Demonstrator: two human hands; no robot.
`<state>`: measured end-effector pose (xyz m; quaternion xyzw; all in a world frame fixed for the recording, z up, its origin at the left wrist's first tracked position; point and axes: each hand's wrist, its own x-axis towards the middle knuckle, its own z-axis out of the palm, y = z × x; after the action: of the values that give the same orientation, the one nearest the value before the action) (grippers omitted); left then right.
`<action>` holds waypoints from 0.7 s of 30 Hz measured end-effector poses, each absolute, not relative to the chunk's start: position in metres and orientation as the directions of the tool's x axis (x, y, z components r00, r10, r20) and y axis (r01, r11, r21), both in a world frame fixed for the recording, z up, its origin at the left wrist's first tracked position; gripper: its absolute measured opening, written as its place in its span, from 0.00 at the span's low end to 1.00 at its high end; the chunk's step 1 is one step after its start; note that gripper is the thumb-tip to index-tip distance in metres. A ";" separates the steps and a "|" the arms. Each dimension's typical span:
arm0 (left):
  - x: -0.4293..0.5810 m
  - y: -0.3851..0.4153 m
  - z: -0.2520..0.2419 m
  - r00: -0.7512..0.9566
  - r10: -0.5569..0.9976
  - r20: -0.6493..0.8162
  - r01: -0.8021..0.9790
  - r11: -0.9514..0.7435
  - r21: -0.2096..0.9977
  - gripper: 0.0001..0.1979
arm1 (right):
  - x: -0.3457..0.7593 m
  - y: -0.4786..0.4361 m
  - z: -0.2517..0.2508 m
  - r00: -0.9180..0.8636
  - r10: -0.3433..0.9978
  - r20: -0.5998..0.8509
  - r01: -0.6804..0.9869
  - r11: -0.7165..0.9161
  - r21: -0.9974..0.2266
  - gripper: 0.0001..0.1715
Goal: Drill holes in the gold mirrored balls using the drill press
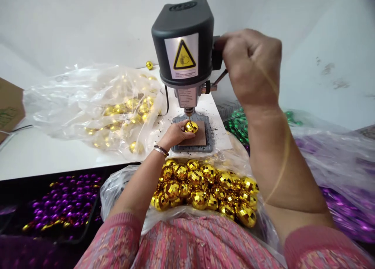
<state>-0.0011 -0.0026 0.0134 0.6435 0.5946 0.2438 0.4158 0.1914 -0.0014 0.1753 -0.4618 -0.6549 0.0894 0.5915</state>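
Observation:
A small black bench drill (183, 42) stands on the white table (43, 159). My left hand (174, 134) pinches a gold faceted ball (191, 126) on the brown pad of the drill's base (208, 138), right under the bit. My right hand (249, 65) is raised and closed round the drill's side lever (218, 79). A pile of gold faceted balls (205, 189) lies in an open plastic bag on my lap, just below the left wrist.
A clear bag (96, 104) with several gold balls lies left of the drill. Purple balls (64, 202) fill a dark tray at lower left. Green balls (238, 126) and bagged purple ones (345, 206) sit to the right. A cardboard box (10, 106) is at the far left.

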 end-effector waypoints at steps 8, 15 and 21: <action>-0.003 -0.001 0.012 0.198 0.968 -0.154 0.577 0.012 0.817 0.36 | 0.195 -0.044 0.122 0.031 0.636 0.771 0.648 0.575 -0.500 0.26; -0.004 -0.001 0.012 0.211 0.964 -0.161 0.589 0.006 0.808 0.40 | 0.198 -0.040 0.094 0.006 0.568 0.823 0.751 0.541 -0.379 0.25; -0.004 -0.004 0.014 0.210 0.963 -0.169 0.596 0.011 0.803 0.42 | 0.198 -0.036 0.083 -0.019 0.486 0.874 0.810 0.519 -0.271 0.25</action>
<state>-0.0041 -0.0043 0.0144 0.6655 0.5857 0.2276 0.4028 0.1976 -0.0363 0.0827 -0.4651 -0.6968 -0.1549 0.5236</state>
